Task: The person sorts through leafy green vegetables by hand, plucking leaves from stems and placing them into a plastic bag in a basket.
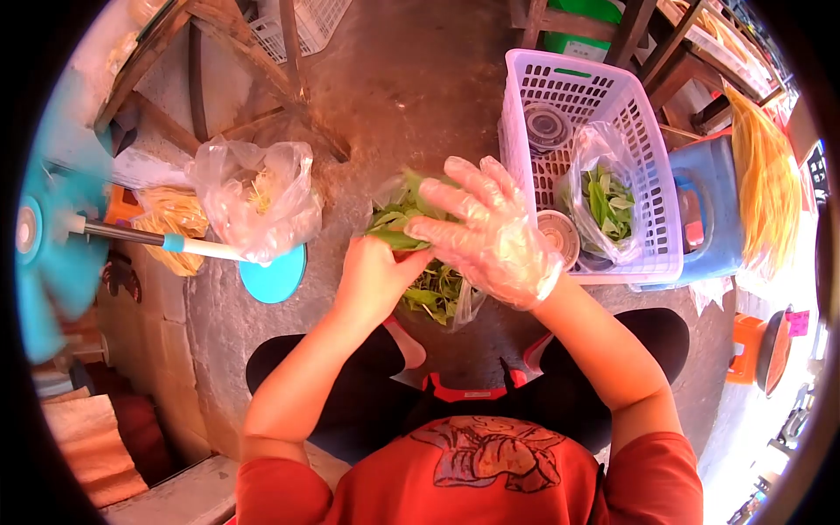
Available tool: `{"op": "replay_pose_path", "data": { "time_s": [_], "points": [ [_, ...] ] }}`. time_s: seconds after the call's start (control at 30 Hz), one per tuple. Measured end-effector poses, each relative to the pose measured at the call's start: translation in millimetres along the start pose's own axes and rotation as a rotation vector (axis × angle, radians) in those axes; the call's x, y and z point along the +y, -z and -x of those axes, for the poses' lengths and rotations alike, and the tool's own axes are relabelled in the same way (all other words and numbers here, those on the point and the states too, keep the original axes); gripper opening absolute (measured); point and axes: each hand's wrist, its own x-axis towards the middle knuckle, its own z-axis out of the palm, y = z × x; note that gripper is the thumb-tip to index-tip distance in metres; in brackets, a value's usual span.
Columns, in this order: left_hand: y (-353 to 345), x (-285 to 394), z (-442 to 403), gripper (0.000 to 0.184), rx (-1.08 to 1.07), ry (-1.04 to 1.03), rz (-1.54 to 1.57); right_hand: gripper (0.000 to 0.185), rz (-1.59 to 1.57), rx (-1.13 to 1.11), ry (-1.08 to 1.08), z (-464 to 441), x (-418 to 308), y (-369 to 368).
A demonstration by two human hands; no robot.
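Note:
A bunch of green leaves is in the grasp of my bare left hand, whose fingers are closed round it. My right hand wears a clear plastic glove. Its fingers are stretched out and apart, with the tips of the lower ones at the right side of the bunch. Beneath both hands, a clear plastic bag of cut greens sits on the floor between my knees. My hands and the bunch partly hide it.
On the right stands a lilac basket with a bag of leaves and round lids inside. Beside it is a blue container. To the left are a plastic bag, a turquoise fan and wooden legs.

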Motion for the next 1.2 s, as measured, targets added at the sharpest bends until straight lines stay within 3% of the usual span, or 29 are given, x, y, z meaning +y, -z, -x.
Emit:
{"op": "replay_pose_path", "data": {
  "time_s": [0.07, 0.1, 0.17, 0.23, 0.3, 0.4, 0.6, 0.7, 0.8, 0.83, 0.9, 1.0, 1.07, 1.2],
  "points": [
    [-8, -7, 4, 0.011, 0.103, -0.117, 0.263, 0.055, -0.006, 0.042, -0.039, 1, -2, 1],
    [0, -2, 3, 0.01, -0.001, -0.021, 0.134, 0.058, -0.045, 0.1, -0.094, 2, -1, 0],
    [5, 1, -1, 0.012, -0.048, 0.068, 0.237, 0.062, -0.123, 0.283, -0.144, -1, 4, 4],
    [8, -2, -3, 0.013, -0.072, 0.115, 0.314, 0.048, -0.127, 0.416, -0.047, -7, 7, 16],
    [9, -6, -4, 0.012, -0.087, 0.116, 0.361, 0.037, -0.016, 0.292, 0.044, -12, 2, 24],
    [8, 2, -3, 0.01, -0.105, 0.097, 0.354, 0.026, 0.042, 0.055, -0.042, -5, -12, 16],
    [11, 8, -2, 0.007, -0.123, 0.036, 0.277, 0.021, 0.018, -0.067, -0.078, 5, 0, 6],
    [13, 24, -1, 0.01, -0.198, 0.114, 0.201, 0.017, 0.006, -0.163, -0.199, 14, -3, 2],
    [12, 14, -3, 0.014, -0.288, 0.137, 0.219, 0.014, -0.364, -0.061, -0.675, 8, 10, 15],
    [12, 13, -2, 0.014, -0.3, 0.152, 0.299, 0.017, -0.677, -0.025, -0.839, 5, 9, 21],
    [12, 13, -2, 0.015, -0.33, 0.18, 0.456, 0.021, -0.533, 0.076, -0.541, 2, 10, 19],
    [11, 12, -2, 0.015, -0.35, 0.142, 0.571, 0.023, -0.471, -0.049, -0.325, 2, 8, 19],
    [10, 12, -2, 0.015, -0.36, 0.128, 0.633, 0.019, -0.506, -0.285, -0.262, 6, 13, 17],
    [10, 13, -4, 0.012, -0.328, 0.109, 0.641, 0.009, -0.377, -0.177, -0.288, 3, 6, 19]
  ]
}}
